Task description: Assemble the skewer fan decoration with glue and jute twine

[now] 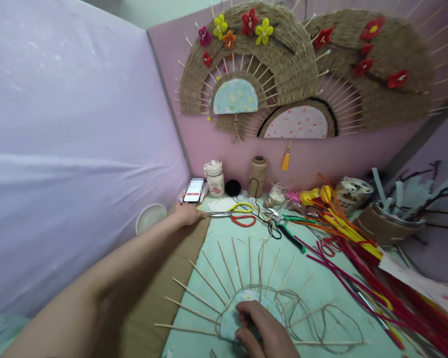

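My left hand [188,214] reaches to the back left, beside a phone [192,193] with a lit screen. One digit points right, close to the blade tips of the scissors [236,215], which have a yellow and a red handle loop; its other fingers are mostly hidden. My right hand [266,325] is over the half-round, light-blue floral centre [229,318] of a fan frame, thumb and curled forefinger apart with nothing visible between them. Thin wooden sticks [224,263] radiate from this centre. Loose twine [321,311] loops across the sticks on the right.
Behind stand a white bottle [214,179], a twine spool [258,176] and green-handled pliers [291,237]. Coloured fuzzy stems [354,271] spread along the right, near a tub of glue sticks [390,221]. Finished woven fans [294,54] hang on the pink back wall. A white bowl [151,219] is left.
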A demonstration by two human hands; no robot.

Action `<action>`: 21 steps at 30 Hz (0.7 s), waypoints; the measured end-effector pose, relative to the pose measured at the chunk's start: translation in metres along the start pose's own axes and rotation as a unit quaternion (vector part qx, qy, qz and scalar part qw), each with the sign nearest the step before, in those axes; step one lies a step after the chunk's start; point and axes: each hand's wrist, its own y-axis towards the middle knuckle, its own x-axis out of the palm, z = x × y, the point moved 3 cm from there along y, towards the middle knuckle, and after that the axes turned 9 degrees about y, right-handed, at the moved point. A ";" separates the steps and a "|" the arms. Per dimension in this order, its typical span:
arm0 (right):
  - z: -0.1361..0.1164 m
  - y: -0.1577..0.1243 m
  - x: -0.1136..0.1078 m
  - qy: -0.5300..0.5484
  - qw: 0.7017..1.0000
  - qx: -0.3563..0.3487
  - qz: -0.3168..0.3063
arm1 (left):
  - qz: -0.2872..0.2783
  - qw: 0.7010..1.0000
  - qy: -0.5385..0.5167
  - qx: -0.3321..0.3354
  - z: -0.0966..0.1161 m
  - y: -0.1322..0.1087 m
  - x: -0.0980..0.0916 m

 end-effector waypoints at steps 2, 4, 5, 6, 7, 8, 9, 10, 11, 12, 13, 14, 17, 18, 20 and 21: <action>-0.005 0.000 -0.001 0.008 1.000 0.000 0.004 | 0.003 1.000 -0.011 -0.004 -0.001 -0.001 0.000; -0.010 0.000 -0.003 0.023 1.000 0.001 0.009 | 0.012 1.000 -0.025 -0.006 -0.001 -0.004 -0.003; -0.013 0.000 -0.004 0.031 0.999 0.001 0.011 | 0.020 0.999 -0.034 -0.007 -0.001 -0.007 -0.006; -0.015 0.000 -0.005 0.041 0.999 0.001 0.014 | 0.031 0.999 -0.044 -0.007 0.001 -0.012 -0.009; -0.017 0.000 -0.007 0.049 0.999 0.001 0.019 | 0.047 0.997 -0.055 -0.006 0.003 -0.018 -0.013; -0.019 0.000 -0.009 0.059 0.998 0.001 0.026 | 0.065 0.996 -0.067 -0.002 0.005 -0.026 -0.017; -0.021 0.000 -0.011 0.070 0.997 0.003 0.035 | 0.086 0.993 -0.081 0.005 0.009 -0.036 -0.022; -0.022 0.000 -0.014 0.080 0.996 0.005 0.044 | 0.108 0.989 -0.096 0.012 0.013 -0.048 -0.027; -0.024 -0.002 -0.016 0.089 0.995 0.007 0.052 | 0.128 0.985 -0.112 0.023 0.018 -0.062 -0.031; -0.027 -0.003 -0.018 0.097 0.994 0.007 0.059 | 0.146 0.980 -0.129 0.035 0.023 -0.078 -0.033; -0.030 -0.006 -0.019 0.102 0.993 0.005 0.065 | 0.160 0.975 -0.147 0.047 0.029 -0.096 -0.034; -0.033 -0.010 -0.021 0.103 0.992 0.001 0.072 | 0.172 0.969 -0.165 0.061 0.035 -0.116 -0.033; -0.042 -0.025 -0.024 0.089 0.992 -0.015 0.090 | 0.282 0.874 -0.372 0.136 0.053 -0.182 -0.022; -0.043 -0.032 -0.025 0.081 0.993 -0.014 0.089 | 0.294 0.840 -0.434 0.139 0.058 -0.202 -0.014; -0.042 -0.045 -0.026 0.062 0.994 -0.003 0.085 | 0.257 0.800 -0.528 0.119 0.069 -0.235 0.009; -0.039 -0.052 -0.027 0.054 0.995 0.007 0.083 | 0.213 0.792 -0.564 0.101 0.075 -0.248 0.022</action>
